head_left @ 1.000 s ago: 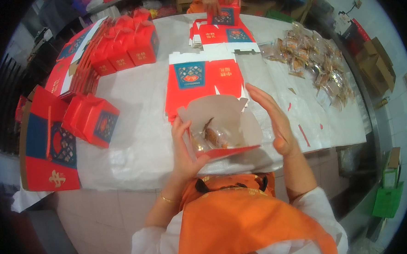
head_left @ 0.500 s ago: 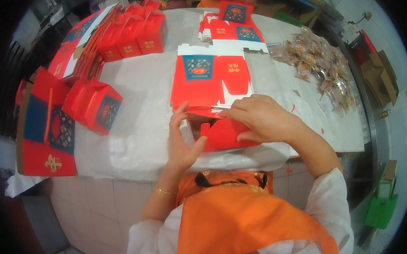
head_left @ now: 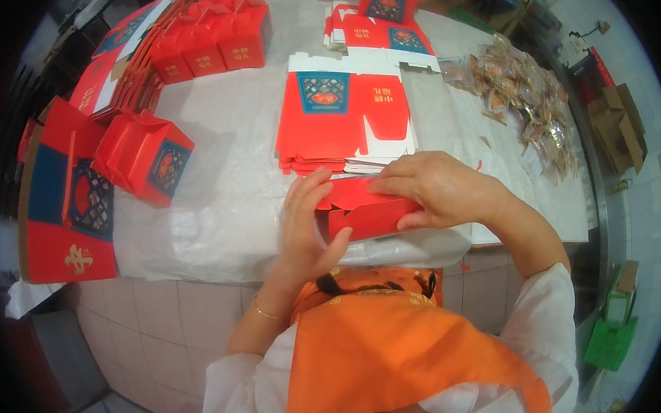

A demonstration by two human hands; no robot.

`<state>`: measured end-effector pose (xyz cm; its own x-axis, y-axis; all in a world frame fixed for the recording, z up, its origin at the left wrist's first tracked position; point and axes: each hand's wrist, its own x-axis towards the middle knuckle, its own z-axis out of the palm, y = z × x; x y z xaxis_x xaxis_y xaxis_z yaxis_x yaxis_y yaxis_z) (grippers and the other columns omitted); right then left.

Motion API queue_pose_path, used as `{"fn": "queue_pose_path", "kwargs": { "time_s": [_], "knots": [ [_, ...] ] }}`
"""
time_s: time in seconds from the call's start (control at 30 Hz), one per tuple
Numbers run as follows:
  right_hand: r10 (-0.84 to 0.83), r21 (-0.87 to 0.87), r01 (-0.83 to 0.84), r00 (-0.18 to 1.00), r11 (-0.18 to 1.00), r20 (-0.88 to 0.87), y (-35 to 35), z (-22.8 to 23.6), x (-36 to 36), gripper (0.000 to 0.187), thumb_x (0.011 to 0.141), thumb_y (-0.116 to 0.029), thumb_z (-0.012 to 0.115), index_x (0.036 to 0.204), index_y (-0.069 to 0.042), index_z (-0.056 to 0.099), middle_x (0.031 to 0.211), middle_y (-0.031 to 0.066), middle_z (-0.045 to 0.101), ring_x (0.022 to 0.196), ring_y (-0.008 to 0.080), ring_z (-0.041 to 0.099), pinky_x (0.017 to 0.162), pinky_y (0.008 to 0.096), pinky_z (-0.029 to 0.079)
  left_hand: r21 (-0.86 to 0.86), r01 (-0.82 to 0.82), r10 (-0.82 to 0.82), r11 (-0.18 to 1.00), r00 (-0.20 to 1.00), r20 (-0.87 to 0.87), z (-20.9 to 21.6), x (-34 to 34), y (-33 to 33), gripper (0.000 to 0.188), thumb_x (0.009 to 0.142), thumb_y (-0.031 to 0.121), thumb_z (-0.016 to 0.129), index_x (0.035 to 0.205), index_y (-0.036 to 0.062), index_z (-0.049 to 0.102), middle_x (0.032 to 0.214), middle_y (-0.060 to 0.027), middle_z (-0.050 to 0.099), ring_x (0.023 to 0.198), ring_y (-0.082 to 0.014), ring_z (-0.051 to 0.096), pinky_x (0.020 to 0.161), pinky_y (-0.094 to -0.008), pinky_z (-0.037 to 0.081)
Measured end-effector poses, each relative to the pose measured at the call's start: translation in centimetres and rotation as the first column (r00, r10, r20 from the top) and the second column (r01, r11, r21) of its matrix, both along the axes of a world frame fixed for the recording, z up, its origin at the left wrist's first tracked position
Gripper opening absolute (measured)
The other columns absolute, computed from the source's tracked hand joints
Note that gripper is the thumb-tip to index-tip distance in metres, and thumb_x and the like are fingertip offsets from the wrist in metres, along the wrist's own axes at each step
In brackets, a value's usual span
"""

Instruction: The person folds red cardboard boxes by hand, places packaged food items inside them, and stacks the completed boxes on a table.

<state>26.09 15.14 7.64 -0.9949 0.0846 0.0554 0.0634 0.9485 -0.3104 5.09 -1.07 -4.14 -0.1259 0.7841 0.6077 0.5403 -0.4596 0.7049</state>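
Note:
A red cardboard gift box (head_left: 372,221), partly folded, lies on its side at the table's near edge. My left hand (head_left: 301,221) grips its left end, thumb along the front and fingers on the far edge. Over the right end, my right hand (head_left: 443,191) presses the red flaps, with its thumb on the front face. The top flaps are folded over each other, and a dark gap shows by my left thumb. Just beyond lies a stack of flat box blanks (head_left: 319,140), red with a blue patterned panel and white edges.
Folded red boxes (head_left: 244,46) stand at the far left, beside stacked flat red bags (head_left: 100,88). Another folded box (head_left: 145,156) leans by a large red bag (head_left: 69,205). Small clear packets (head_left: 523,95) are heaped at right. Across the table, a person holds a red box (head_left: 389,3).
The box's flaps have been folded down, so its opening is mostly covered. My left hand has closed in on the box's left end. The whole view has shifted slightly.

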Motion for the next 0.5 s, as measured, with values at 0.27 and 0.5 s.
{"fn": "queue_pose_path", "kwargs": {
  "time_s": [0.27, 0.5],
  "knots": [
    [-0.038, 0.034, 0.036, 0.995, 0.999, 0.089, -0.1, -0.2, -1.7, 0.034, 0.076, -0.026, 0.084, 0.098, -0.007, 0.066, 0.090, 0.0087, 0.063, 0.088, 0.0312, 0.065, 0.070, 0.0422, 0.053, -0.035, -0.013, 0.013, 0.999, 1.000, 0.004, 0.9, -0.4, -0.4, 0.044, 0.076, 0.005, 0.080, 0.117, 0.0037, 0.065, 0.144, -0.0245, 0.052, 0.132, -0.0408, 0.053, 0.107, -0.0474, 0.046],
    [-0.047, -0.050, 0.052, 0.994, 0.997, 0.097, 0.7, -0.8, -1.9, 0.037, 0.077, -0.029, 0.085, 0.099, -0.007, 0.066, 0.092, 0.0096, 0.064, 0.088, 0.0323, 0.065, 0.073, 0.0418, 0.053, -0.071, -0.124, 0.121, 0.990, 0.991, -0.048, 1.1, 0.8, 0.3, 0.034, 0.078, -0.003, 0.078, 0.111, 0.0023, 0.071, 0.143, -0.0235, 0.057, 0.128, -0.0365, 0.059, 0.105, -0.0431, 0.049]
  ]
}}
